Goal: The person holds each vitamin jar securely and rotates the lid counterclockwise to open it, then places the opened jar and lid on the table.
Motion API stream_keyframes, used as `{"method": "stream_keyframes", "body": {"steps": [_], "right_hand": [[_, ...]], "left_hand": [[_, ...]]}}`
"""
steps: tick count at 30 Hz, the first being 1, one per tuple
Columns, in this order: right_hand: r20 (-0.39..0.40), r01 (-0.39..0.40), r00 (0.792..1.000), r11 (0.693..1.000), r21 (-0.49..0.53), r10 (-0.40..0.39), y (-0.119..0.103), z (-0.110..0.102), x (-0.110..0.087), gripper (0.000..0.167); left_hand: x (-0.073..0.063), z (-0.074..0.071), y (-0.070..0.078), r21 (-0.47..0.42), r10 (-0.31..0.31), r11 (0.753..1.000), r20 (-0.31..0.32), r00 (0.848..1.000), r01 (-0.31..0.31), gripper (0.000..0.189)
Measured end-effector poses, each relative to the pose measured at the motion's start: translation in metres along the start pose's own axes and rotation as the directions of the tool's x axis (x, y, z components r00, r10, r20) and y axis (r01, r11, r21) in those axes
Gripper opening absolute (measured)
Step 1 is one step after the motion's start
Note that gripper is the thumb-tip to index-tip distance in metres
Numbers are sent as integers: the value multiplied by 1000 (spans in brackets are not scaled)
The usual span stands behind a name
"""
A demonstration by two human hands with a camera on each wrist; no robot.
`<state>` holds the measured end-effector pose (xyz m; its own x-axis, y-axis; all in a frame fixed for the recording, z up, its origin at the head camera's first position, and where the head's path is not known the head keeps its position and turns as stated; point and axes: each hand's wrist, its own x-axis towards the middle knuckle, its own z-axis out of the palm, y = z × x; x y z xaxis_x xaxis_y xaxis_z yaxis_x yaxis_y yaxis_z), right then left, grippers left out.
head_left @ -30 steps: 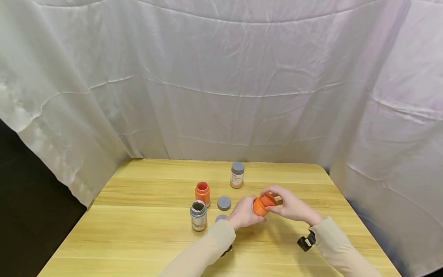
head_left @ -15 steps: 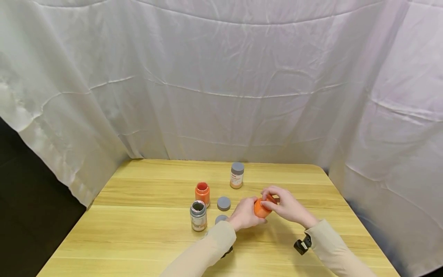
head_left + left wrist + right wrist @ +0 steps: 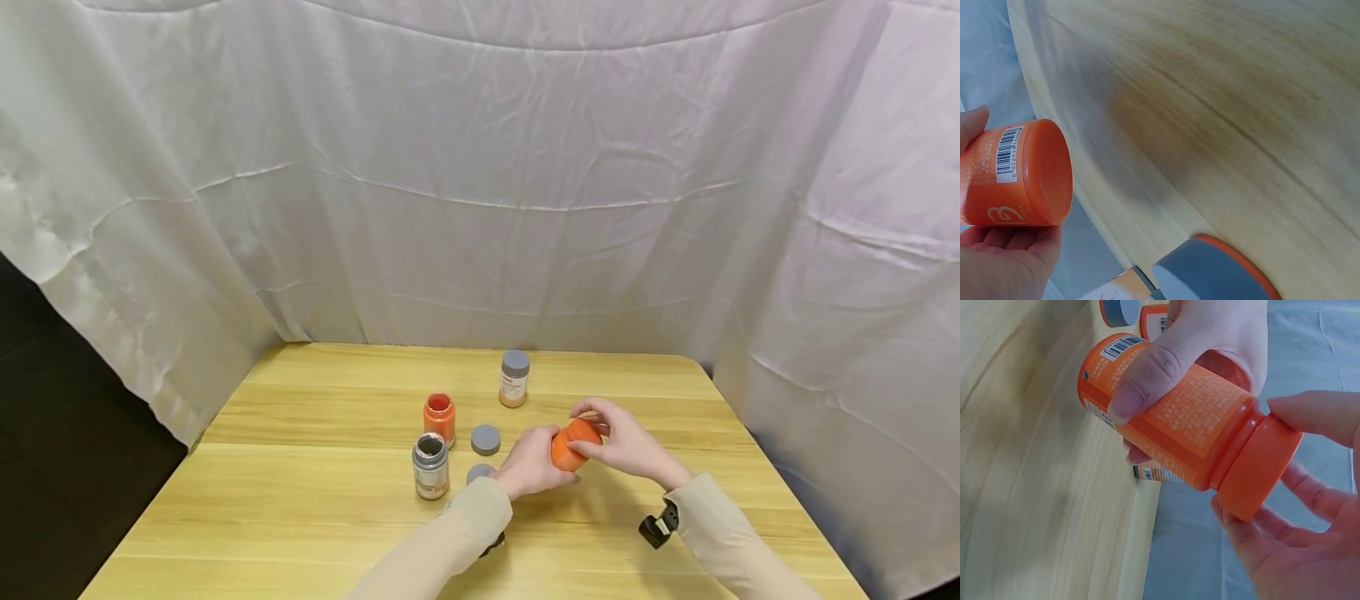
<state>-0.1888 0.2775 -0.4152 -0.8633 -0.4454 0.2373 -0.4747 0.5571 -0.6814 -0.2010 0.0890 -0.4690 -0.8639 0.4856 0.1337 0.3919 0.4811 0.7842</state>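
In my left hand (image 3: 534, 461) I grip an orange plastic bottle (image 3: 1166, 412), tilted up off the table with its mouth toward the right. My right hand (image 3: 626, 443) holds the bottle's orange screw cap (image 3: 1260, 465), thumb on one side and fingers on the other. The cap sits over the mouth, and part of the neck shows below it in the right wrist view. From the left wrist view I see the bottle's base and barcode; the cap is out of sight there.
Left of my hands stand an uncapped orange bottle (image 3: 439, 422) and an uncapped grey-necked bottle (image 3: 431, 477). Two grey caps lie near my left hand, one whole (image 3: 485, 440), the other cap (image 3: 478, 472) partly hidden. A grey-capped bottle (image 3: 513, 380) stands farther back on the wooden table (image 3: 300, 467).
My right fingers drew in over the cap half a second ago and are now spread around it again, with more of the cap showing. My left hand has hardly moved.
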Motion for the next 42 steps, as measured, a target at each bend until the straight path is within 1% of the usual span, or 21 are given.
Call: {"method": "stream_keyframes", "body": {"steps": [4, 9, 17, 22, 31, 42], "right_hand": [[33, -56, 998, 998, 29, 55, 7, -2, 1, 43], [49, -100, 994, 995, -15, 100, 11, -3, 2, 42], [66, -131, 989, 991, -35, 133, 8, -6, 1, 41], [78, -129, 988, 991, -35, 131, 7, -8, 1, 44], [108, -79, 991, 995, -53, 84, 9, -10, 0, 47], [101, -55, 993, 998, -21, 56, 3, -12, -1, 50]], "left_hand": [[1, 0, -1, 11, -13, 1000, 8, 1000, 12, 41], [1, 0, 0, 14, -22, 1000, 7, 1000, 22, 42], [2, 0, 0, 32, -24, 999, 2, 1000, 24, 41], [3, 0, 0, 47, -22, 999, 3, 1000, 22, 40], [3, 1, -2, 73, -28, 997, 0, 1000, 28, 41], [3, 1, -4, 74, -28, 997, -12, 1000, 29, 43]]}}
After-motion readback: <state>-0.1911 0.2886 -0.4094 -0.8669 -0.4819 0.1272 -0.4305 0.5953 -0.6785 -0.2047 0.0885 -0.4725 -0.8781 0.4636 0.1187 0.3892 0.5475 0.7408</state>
